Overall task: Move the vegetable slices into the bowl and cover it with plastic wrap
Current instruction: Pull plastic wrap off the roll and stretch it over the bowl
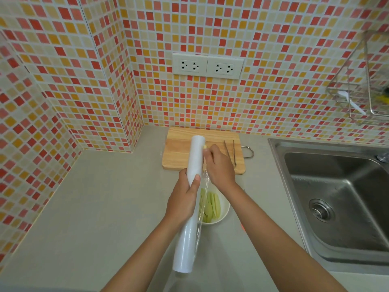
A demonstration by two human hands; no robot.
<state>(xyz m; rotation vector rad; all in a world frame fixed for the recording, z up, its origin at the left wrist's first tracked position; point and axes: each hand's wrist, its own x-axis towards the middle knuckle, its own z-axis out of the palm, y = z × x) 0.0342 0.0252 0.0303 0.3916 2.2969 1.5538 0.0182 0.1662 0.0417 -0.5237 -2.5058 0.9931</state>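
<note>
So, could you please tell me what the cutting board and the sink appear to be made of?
The cutting board looks like pale wood with a matte finish: visible grain and joined strips. The sink looks like brushed stainless steel: grey, with soft reflections.

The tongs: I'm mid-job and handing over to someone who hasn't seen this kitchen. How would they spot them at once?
Start at the steel sink on the right and look left to the wooden cutting board against the tiled wall. The tongs lie on the board's right side, beside its wire handle loop. They are the only thin, two-pronged metal thing there; the plastic wrap roll nearby is thick and white.
</note>
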